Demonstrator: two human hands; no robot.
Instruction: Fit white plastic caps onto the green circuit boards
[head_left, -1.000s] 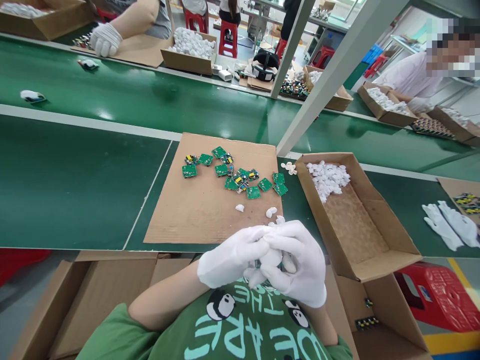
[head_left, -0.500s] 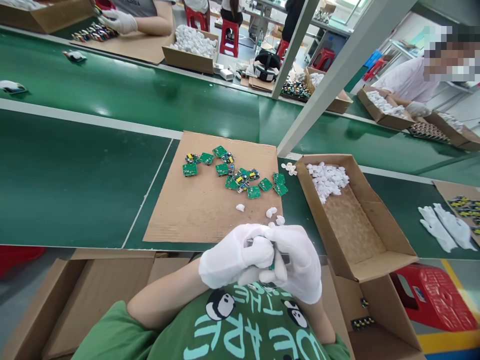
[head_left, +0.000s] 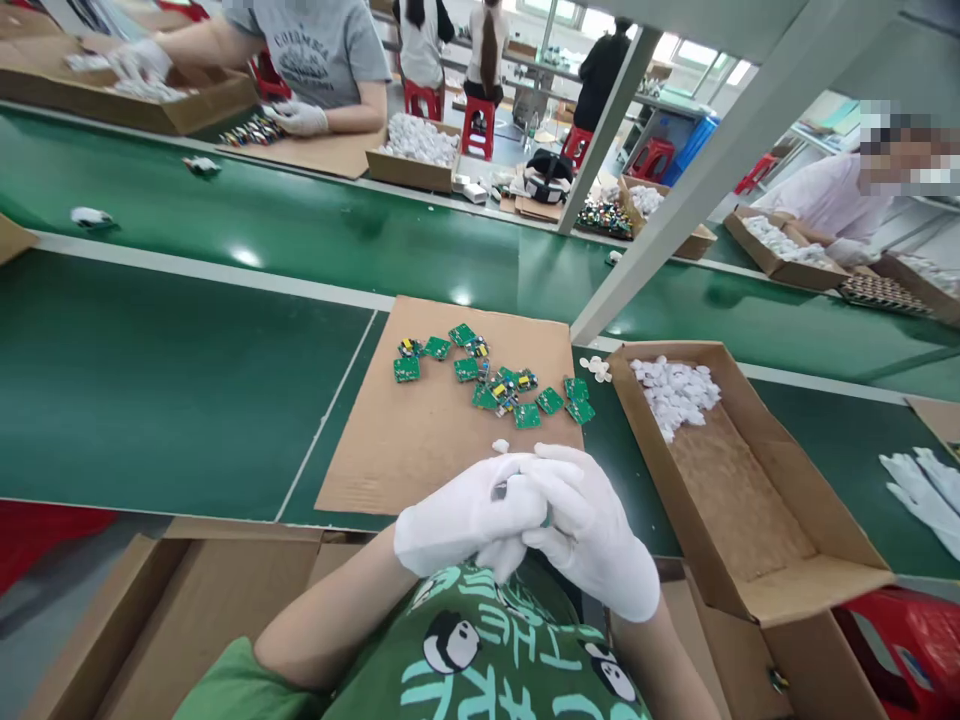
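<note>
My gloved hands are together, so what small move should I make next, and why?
I'd probably ease the right hand slightly off the left hand: their fingers overlap, hiding anything between them, so a look there seems wise before reaching for a green circuit board on the cardboard sheet.

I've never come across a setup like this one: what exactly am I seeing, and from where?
No machine here: a person works by hand, and a camera worn on their head looks forward and down. The left hand and right hand, both in white gloves, meet at the near edge of a cardboard sheet. Their fingers hide whatever may be held between them. On the sheet lie green circuit boards and a small white piece. To the right, an open cardboard box contains a heap of white pieces.
</note>
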